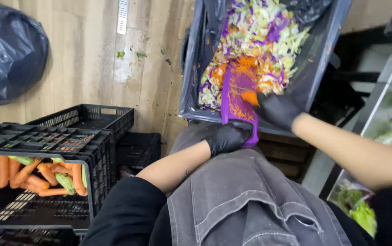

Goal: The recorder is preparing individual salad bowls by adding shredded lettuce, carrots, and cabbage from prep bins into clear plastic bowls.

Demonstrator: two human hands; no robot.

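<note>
Head view: your left hand, gloved in black, is clenched around the bottom end of the purple grater, bracing it against your lap, with its top end resting in the lined bin. Your right hand, also gloved, has its fingers pinched closed on a short carrot stub pressed to the grater face, near the middle of the blade area.

The stub looks small, so judge your strokes carefully: keep fingertips curled back from the blade, push along the grater's length, and hold the lower end firm so it does not skid. Keep the top end over the bin so shreds drop inside.

The bin holds a heap of slaw: pale green and purple cabbage shreds with orange carrot on top, nearest the grater. At your left, a black crate holds whole carrots and a few cucumbers. To your right, leafy greens lie low beside the counter.
</note>
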